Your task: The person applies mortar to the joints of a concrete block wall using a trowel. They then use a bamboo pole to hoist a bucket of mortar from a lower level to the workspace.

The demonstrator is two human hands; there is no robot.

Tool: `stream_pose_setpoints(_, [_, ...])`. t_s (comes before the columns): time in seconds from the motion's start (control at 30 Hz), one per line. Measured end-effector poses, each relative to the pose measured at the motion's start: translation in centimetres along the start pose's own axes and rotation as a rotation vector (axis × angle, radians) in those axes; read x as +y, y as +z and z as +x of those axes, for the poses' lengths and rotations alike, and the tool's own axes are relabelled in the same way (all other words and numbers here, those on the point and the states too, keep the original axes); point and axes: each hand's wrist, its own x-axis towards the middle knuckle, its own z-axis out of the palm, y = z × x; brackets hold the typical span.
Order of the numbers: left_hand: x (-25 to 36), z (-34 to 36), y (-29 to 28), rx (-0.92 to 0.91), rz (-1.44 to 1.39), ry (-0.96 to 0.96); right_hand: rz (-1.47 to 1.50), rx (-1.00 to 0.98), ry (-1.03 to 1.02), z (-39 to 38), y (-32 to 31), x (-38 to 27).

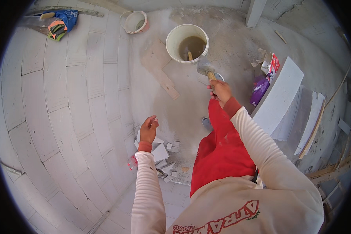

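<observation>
My right hand (221,93) is closed around the wooden handle of a tool with a grey, rounded head (205,66); whether it is a trowel or a mallet I cannot make out. Its head is close to the rim of a white bucket (168,48) of murky water, in which another wooden-handled tool (190,55) stands half sunk. Lower and to the left, my left hand (148,129) hangs with loosely bent fingers and nothing in it. Broken white block pieces (160,153) lie on the floor beneath it.
A wall of pale blocks (74,101) runs along the left. A smaller bucket (136,22) stands beyond, near a flat board (160,68). Large white slabs (280,97) lean at the right beside a purple bag (259,89). Gloves (57,30) and a blue bag (68,18) lie upper left.
</observation>
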Motion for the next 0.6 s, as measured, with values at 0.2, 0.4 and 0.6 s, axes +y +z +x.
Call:
stream_pose_setpoints(0.2, [14.8,21.8,7.2,-0.054,-0.022,0.144,-0.027,0.068,0.112,23.8,10.0,-1.5])
stream_pose_setpoints(0.4, [16.3,39.8,19.7,-0.106,-0.079,0.037,-1.071,0.256,-0.265,44.0,9.1,2.2])
stream_pose_setpoints(0.6, [10.6,53.4,28.8,-0.12,-0.29,-0.161,-0.268,0.079,0.065,59.8,7.0,1.3])
